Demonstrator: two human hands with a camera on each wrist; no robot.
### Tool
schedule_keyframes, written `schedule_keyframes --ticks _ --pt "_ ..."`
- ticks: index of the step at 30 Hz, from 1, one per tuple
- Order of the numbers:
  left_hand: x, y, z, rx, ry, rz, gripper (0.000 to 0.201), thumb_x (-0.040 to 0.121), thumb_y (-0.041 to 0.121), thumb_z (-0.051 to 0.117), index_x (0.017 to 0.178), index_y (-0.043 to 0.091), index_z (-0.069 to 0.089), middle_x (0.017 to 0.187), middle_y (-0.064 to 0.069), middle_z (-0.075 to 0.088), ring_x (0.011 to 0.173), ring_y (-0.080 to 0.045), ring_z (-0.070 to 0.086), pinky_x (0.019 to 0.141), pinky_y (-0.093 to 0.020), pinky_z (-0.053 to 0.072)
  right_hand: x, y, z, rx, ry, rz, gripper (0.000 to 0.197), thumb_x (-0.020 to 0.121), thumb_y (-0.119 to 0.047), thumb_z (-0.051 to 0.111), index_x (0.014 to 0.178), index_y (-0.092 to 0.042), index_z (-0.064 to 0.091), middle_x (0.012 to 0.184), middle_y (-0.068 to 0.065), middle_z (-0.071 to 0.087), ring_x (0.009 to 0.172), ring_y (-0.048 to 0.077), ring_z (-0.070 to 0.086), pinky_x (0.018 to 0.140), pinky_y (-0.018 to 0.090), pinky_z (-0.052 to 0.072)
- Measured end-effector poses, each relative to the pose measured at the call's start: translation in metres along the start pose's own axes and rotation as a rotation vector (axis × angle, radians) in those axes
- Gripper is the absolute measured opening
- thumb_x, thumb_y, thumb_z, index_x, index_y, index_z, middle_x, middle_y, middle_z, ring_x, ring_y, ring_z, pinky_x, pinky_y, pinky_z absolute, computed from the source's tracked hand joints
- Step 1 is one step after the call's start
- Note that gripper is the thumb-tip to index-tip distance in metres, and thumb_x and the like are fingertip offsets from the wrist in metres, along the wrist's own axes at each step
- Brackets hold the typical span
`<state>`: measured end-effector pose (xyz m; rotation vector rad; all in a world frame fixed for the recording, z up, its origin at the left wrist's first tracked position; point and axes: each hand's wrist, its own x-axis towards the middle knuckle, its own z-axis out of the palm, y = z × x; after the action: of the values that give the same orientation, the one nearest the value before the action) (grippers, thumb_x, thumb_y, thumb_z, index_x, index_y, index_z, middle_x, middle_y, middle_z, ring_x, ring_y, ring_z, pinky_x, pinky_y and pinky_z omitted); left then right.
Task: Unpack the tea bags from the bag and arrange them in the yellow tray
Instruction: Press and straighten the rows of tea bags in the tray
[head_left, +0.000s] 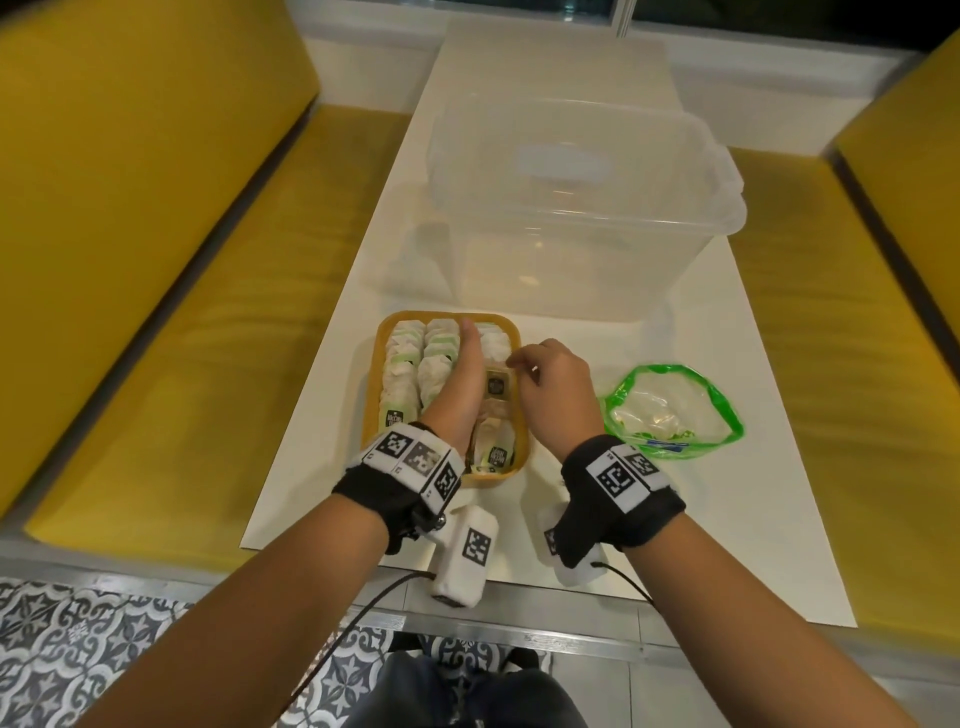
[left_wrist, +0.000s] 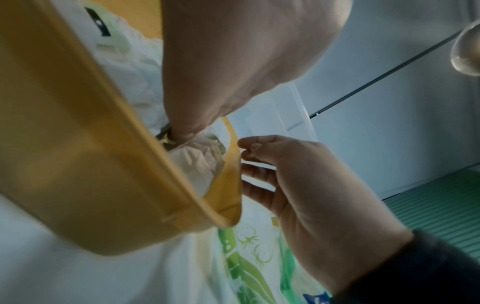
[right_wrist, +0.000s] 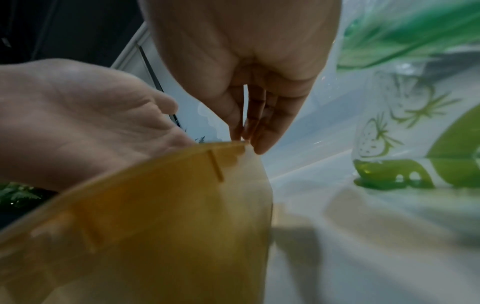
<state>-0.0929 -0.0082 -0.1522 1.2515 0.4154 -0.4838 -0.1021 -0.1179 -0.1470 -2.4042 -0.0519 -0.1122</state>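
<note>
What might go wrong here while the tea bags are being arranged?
The yellow plastic tray looks nearly full, so the flat left hand pressing between rows could crush paper tea bags. The right hand, working at the tray's rim, might tip it. The green-edged plastic bag lies open beside it.

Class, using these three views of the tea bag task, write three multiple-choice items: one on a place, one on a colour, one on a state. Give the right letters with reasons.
1. Where is the green-rimmed bag?
A. inside the clear tub
B. on the table, right of the yellow tray
C. in the left hand

2. What colour is the tray?
A. blue
B. yellow
C. black

3. How does the left hand lie?
A. flat, fingers straight, between rows of tea bags
B. fisted on the table
C. gripping the tub

Answers: 1 B, the head view shows it on the white table beside the right hand. 2 B, all three views show yellow walls. 3 A, the head view shows it stretched along the tea bags.
</note>
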Motion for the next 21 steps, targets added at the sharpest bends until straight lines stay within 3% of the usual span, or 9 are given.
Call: schedule_keyframes --ticks 5,7,9,10,13,15,18,21 --pt "-0.007 -0.003 -0.001 -0.009 -0.053 -0.014 0.087 0.087 0.080 0.024 0.133 0.013 0.054 0.119 -0.013 0.068 0.109 -0.022 0.066 0.096 -0.038 0.052 -0.016 -0.004 -0.014 0.019 -0.002 -0.022 0.017 0.088 -0.012 0.057 0.095 -0.016 0.072 0.094 0.000 0.063 0.082 0.016 0.057 0.073 0.029 0.046" --pt "-0.014 0.004 -0.004 0.064 -0.067 -0.007 0.086 0.089 0.078 0.019 0.138 0.015 0.048 0.132 -0.003 0.060 0.118 -0.016 0.059 0.097 -0.034 0.049 -0.025 -0.009 -0.026 -0.032 -0.162 -0.082 0.011 0.087 -0.022 0.063 0.092 -0.020 0.072 0.092 -0.005 0.064 0.076 0.011 0.056 0.069 0.028 0.046" --pt "-0.028 0.013 -0.011 0.231 -0.047 0.076 0.086 0.088 0.078 0.017 0.149 0.019 0.033 0.148 0.002 0.044 0.133 -0.014 0.044 0.110 -0.036 0.036 -0.034 -0.014 -0.033 -0.179 -0.430 -0.144 0.016 0.086 -0.035 0.063 0.092 -0.023 0.073 0.091 -0.006 0.068 0.078 0.013 0.059 0.070 0.030 0.049" --pt "-0.035 0.017 -0.017 0.332 -0.024 0.148 0.081 0.091 0.074 0.020 0.148 0.018 0.035 0.149 0.001 0.044 0.135 -0.014 0.042 0.115 -0.038 0.031 -0.038 -0.017 -0.033 -0.273 -0.539 -0.183 0.022 0.086 -0.040 0.062 0.093 -0.023 0.074 0.091 -0.004 0.069 0.080 0.015 0.061 0.071 0.032 0.052" --pt "-0.059 0.017 -0.037 0.545 0.034 0.309 0.033 0.103 0.036 0.041 0.122 0.019 0.062 0.120 0.001 0.066 0.114 -0.012 0.060 0.108 -0.040 0.041 -0.044 -0.020 -0.026 -0.476 -0.665 -0.291 0.032 0.088 -0.049 0.054 0.099 -0.024 0.072 0.099 0.003 0.065 0.088 0.022 0.061 0.078 0.035 0.053" --pt "-0.075 0.011 -0.047 0.757 -0.001 0.335 0.022 0.099 0.019 0.049 0.109 0.022 0.069 0.110 0.002 0.069 0.105 -0.012 0.062 0.101 -0.035 0.046 -0.045 -0.023 -0.023 -0.560 -0.669 -0.333 0.029 0.091 -0.042 0.054 0.107 -0.023 0.069 0.105 0.005 0.062 0.094 0.025 0.058 0.079 0.030 0.045" --pt "-0.090 -0.007 -0.060 1.144 -0.138 0.307 0.023 0.096 0.019 0.054 0.110 0.022 0.071 0.107 0.007 0.068 0.102 -0.011 0.060 0.090 -0.026 0.046 -0.045 -0.028 -0.026 -0.571 -0.663 -0.339 0.022 0.091 -0.033 0.060 0.105 -0.023 0.072 0.093 0.003 0.061 0.082 0.023 0.052 0.071 0.027 0.036" --pt "-0.093 -0.022 -0.070 1.291 -0.186 0.348 0.026 0.096 0.024 0.052 0.114 0.027 0.070 0.108 0.004 0.070 0.100 -0.014 0.062 0.088 -0.033 0.050 -0.044 -0.029 -0.028 -0.399 -0.666 -0.253 0.015 0.083 -0.029 0.071 0.095 -0.022 0.077 0.084 -0.001 0.067 0.079 0.021 0.058 0.069 0.030 0.046"
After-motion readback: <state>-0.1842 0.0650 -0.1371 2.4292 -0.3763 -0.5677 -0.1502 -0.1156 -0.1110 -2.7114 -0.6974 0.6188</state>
